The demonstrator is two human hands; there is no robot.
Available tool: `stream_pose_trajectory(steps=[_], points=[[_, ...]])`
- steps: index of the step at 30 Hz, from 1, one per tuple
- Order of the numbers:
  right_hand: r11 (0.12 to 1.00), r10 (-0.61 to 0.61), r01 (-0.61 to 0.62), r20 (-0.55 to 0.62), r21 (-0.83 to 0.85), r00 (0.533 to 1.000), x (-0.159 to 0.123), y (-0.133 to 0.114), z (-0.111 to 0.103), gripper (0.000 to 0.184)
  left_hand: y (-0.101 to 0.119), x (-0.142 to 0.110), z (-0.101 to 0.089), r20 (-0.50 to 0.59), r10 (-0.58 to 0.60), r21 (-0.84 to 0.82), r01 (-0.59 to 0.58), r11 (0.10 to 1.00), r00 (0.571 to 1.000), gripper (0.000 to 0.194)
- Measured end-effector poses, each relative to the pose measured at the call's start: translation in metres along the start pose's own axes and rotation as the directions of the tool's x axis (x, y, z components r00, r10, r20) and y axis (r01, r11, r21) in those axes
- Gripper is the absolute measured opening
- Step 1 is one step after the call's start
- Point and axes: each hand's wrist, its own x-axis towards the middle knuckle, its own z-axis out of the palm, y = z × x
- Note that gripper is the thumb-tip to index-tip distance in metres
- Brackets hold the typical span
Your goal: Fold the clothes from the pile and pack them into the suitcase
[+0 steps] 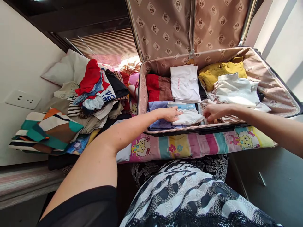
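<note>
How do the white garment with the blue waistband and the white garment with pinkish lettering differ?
The blue-banded garment is touched by the left hand; the lettered garment lies untouched behind it. The lettered garment shows a larger face than the partly covered blue-banded garment. Both are white and inside the suitcase.

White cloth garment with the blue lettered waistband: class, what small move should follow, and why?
Probably smooth the white cloth garment flat below its blue lettered waistband: the fabric looks rumpled, and the left hand is touching it.

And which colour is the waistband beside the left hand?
The waistband is mostly light blue with pale lettering, in the head view.
</note>
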Motion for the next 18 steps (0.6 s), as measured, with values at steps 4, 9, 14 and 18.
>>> stream_pose_trajectory(steps=[4, 9, 14, 18], points=[[1.0, 0.006, -0.006, 0.015, 0.007, 1.0, -0.031, 0.008, -0.008, 0.028, -0.001, 0.001, 0.0, 0.0, -0.023, -0.024, 0.023, 0.999, 1.0, 0.063], [0.998, -0.062, 0.063, 0.067, -0.001, 0.996, -0.05, 0.007, 0.002, 0.041, 0.006, -0.002, 0.002, -0.006, -0.038, -0.006, 0.038, 0.999, 0.999, 0.063], [0.996, -0.076, 0.068, 0.128, 0.066, 0.989, -0.055, 0.01, -0.003, 0.045, 0.01, -0.006, -0.004, 0.004, -0.052, 0.015, 0.051, 0.999, 0.999, 0.061], [0.998, -0.062, 0.063, -0.04, 0.015, 0.997, -0.059, 0.009, -0.004, 0.038, 0.013, -0.009, -0.007, -0.04, -0.047, 0.008, 0.047, 0.999, 0.998, 0.061]])
